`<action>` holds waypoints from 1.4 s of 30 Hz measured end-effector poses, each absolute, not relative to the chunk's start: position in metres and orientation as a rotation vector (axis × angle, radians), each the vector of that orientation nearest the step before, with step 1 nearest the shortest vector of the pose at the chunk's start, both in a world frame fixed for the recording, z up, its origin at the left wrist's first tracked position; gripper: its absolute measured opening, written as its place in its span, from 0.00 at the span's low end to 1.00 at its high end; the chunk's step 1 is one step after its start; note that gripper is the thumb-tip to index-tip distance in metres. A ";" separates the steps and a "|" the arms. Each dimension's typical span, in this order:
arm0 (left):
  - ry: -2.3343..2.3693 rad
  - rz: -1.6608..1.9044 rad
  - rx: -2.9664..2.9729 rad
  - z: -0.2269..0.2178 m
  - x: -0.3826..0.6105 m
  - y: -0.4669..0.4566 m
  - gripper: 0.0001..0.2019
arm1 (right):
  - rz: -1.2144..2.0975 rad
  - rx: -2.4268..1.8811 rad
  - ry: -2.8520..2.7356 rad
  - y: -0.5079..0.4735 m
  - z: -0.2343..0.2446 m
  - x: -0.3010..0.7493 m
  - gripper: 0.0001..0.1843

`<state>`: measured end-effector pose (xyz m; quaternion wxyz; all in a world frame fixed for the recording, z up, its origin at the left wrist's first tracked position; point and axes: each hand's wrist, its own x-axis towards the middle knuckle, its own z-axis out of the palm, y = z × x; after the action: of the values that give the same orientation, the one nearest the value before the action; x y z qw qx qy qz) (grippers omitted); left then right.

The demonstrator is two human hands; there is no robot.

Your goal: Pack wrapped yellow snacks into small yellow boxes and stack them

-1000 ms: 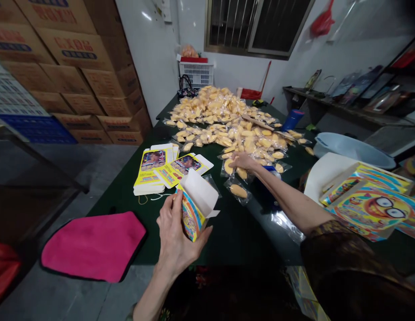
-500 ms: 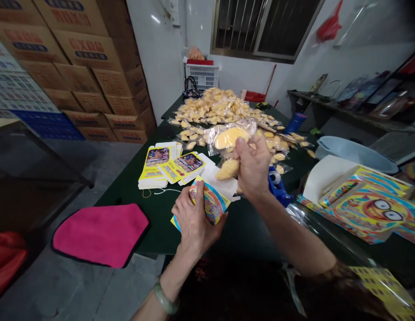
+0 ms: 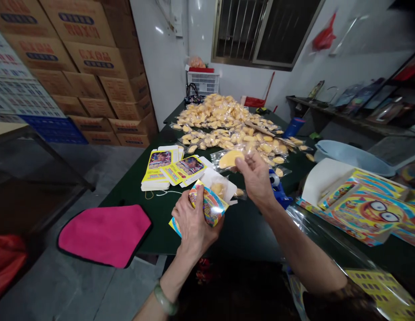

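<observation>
My left hand [image 3: 197,218] is wrapped round a small colourful carton [image 3: 214,206], yellow, blue and orange, with its white flaps standing open on the far side. Inside the carton's mouth a wrapped yellow piece [image 3: 219,189] shows in part. Between the thumb and fingers of my right hand [image 3: 256,176] is a clear packet with a flat yellow piece [image 3: 229,159], held above and beyond the carton. Flat yellow printed cards [image 3: 184,168] lie just past the carton, beside a stack of the same cards [image 3: 159,167].
A heap of wrapped yellow pieces [image 3: 221,113] covers the far part of the dark green table [image 3: 127,191]. At right are a blue tape dispenser [image 3: 280,191], a light blue basin [image 3: 354,158] and a printed display box [image 3: 375,207]. A pink cloth-covered pad [image 3: 105,234] is at the left edge.
My right hand has lowered slightly with its packet. The yellow piece that hung below that hand now sits in the carton's mouth. My left hand keeps its hold.
</observation>
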<state>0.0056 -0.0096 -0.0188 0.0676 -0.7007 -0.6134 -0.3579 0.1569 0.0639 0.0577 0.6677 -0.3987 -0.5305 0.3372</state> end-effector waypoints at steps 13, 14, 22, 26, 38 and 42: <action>-1.843 -1.084 -1.991 -0.026 -0.014 -0.009 0.41 | 0.925 -0.793 -1.141 0.060 0.055 0.168 0.17; -1.842 -1.085 -1.991 -0.027 -0.014 -0.009 0.41 | 0.959 -0.778 -1.116 0.060 0.056 0.169 0.17; -1.859 -1.174 -2.002 -0.033 -0.015 -0.006 0.43 | 1.663 -0.753 -0.638 0.075 0.050 0.183 0.08; -1.834 -1.214 -2.024 -0.035 -0.018 -0.005 0.43 | 1.788 -0.693 -0.661 0.067 0.044 0.182 0.03; -1.796 -1.270 -2.059 -0.040 -0.019 0.001 0.45 | 1.612 -0.736 -0.609 0.053 0.039 0.185 0.25; -1.809 -1.263 -2.053 -0.040 -0.018 0.001 0.45 | 1.577 -0.707 -0.617 0.050 0.038 0.183 0.25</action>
<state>-0.0177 0.0008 -0.0402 0.0637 -0.6799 -0.5990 -0.4181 0.1834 0.0498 0.0381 0.6079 -0.3061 -0.2671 0.6822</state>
